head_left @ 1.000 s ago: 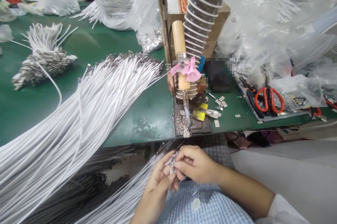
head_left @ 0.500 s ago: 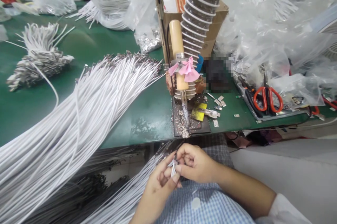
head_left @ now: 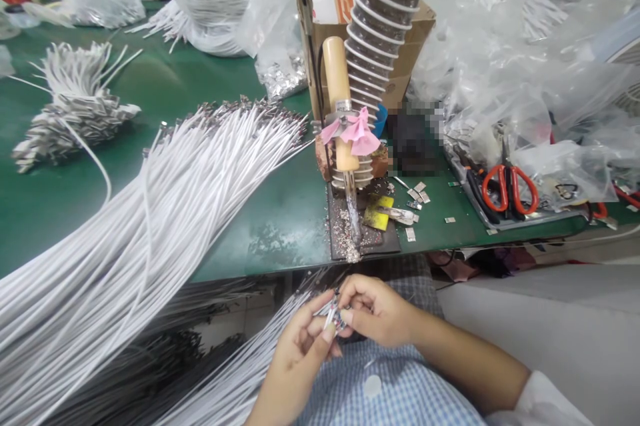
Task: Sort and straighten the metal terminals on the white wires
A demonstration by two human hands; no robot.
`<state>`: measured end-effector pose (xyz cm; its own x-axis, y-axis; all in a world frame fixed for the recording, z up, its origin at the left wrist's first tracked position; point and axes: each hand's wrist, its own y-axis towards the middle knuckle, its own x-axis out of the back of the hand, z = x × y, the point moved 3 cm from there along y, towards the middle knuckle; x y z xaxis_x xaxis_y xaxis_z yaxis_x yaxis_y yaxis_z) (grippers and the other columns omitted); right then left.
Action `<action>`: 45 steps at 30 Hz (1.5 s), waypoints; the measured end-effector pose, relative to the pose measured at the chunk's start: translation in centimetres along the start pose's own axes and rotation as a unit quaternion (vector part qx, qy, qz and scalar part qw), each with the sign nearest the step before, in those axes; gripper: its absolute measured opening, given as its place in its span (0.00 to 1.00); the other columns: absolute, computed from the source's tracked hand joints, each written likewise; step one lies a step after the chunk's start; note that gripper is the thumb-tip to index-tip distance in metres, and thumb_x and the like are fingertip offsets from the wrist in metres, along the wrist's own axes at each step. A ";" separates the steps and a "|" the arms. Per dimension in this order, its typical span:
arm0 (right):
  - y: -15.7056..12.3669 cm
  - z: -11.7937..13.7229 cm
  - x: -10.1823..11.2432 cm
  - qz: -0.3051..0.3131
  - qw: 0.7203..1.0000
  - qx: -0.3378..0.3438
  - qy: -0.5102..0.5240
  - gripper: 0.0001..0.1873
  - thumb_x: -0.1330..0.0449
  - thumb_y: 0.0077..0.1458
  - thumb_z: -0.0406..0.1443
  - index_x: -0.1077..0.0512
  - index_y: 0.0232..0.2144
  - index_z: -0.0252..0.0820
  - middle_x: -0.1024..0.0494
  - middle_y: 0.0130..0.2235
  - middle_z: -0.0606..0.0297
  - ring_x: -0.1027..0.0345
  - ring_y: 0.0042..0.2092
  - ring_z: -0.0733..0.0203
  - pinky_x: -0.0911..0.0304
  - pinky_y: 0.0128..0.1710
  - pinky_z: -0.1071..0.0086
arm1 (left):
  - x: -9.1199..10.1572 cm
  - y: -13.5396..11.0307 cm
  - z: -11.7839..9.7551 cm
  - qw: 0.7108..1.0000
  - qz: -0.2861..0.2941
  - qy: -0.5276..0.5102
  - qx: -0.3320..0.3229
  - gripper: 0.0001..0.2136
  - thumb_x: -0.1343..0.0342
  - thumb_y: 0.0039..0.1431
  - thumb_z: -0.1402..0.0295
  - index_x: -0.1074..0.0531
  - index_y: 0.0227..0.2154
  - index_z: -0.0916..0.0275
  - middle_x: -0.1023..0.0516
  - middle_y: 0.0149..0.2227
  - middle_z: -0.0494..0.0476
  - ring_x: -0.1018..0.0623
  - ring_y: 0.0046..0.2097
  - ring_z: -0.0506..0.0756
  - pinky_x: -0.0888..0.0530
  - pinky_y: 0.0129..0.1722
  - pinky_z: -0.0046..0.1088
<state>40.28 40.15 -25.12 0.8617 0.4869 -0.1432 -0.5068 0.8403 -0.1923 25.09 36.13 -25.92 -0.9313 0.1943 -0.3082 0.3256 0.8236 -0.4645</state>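
Note:
Both hands meet over my lap, just below the edge of the green table. My left hand is closed around the ends of a few thin white cables. My right hand pinches the small connector end of one of those cables against my left thumb. A long bundle of white cables trails from my lap down to the left. A soldering iron with a wooden handle stands upright in its holder, tip down on a dark plate a little above my hands.
A large fan of white cables covers the table's left half. A smaller bundle lies far left. Red-handled scissors rest in a tray at right among plastic bags. A ribbed hose and cardboard box stand behind the iron.
My hands have stayed over my lap. The fingers have shifted slightly on the cable ends, and the connector tip now sits lower between my right fingers and left thumb.

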 end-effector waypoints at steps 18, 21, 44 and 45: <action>0.2 0.6 0.6 -0.067 0.996 0.056 -0.020 0.06 0.45 0.49 0.32 0.38 0.23 0.38 0.38 0.22 0.71 0.47 0.21 0.71 0.50 0.20 0.77 | -0.4 0.1 -0.8 0.997 0.000 0.071 0.020 0.07 0.46 0.57 0.63 0.29 0.32 0.62 0.24 0.29 0.54 0.27 0.28 0.50 0.32 0.29 0.25; 0.1 0.4 0.6 -0.053 0.998 0.044 0.010 0.05 0.43 0.48 0.33 0.36 0.29 0.38 0.38 0.23 0.72 0.52 0.19 0.73 0.54 0.17 0.78 | -0.3 0.1 -0.7 0.997 0.002 0.070 0.023 0.08 0.47 0.57 0.62 0.30 0.32 0.62 0.23 0.30 0.55 0.26 0.29 0.52 0.31 0.31 0.27; 0.1 0.4 0.4 -0.051 0.998 0.027 0.026 0.07 0.45 0.46 0.28 0.33 0.31 0.37 0.35 0.22 0.72 0.47 0.20 0.73 0.50 0.19 0.79 | -0.9 0.1 -1.2 0.996 0.025 0.082 -0.014 0.10 0.54 0.62 0.65 0.31 0.29 0.62 0.27 0.28 0.54 0.29 0.33 0.55 0.34 0.36 0.30; 0.0 0.5 0.4 -0.054 0.998 0.025 0.028 0.06 0.45 0.46 0.28 0.33 0.31 0.37 0.35 0.22 0.72 0.47 0.20 0.72 0.50 0.19 0.78 | -0.7 0.1 -1.1 0.994 0.010 0.103 -0.022 0.10 0.53 0.61 0.65 0.31 0.29 0.62 0.28 0.28 0.54 0.30 0.33 0.54 0.34 0.35 0.29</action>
<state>40.65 40.48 -24.71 0.9075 0.3801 -0.1788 -0.4080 0.8988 -0.1602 25.58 36.64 -24.86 -0.9395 0.3129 -0.1391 0.3421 0.8394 -0.4223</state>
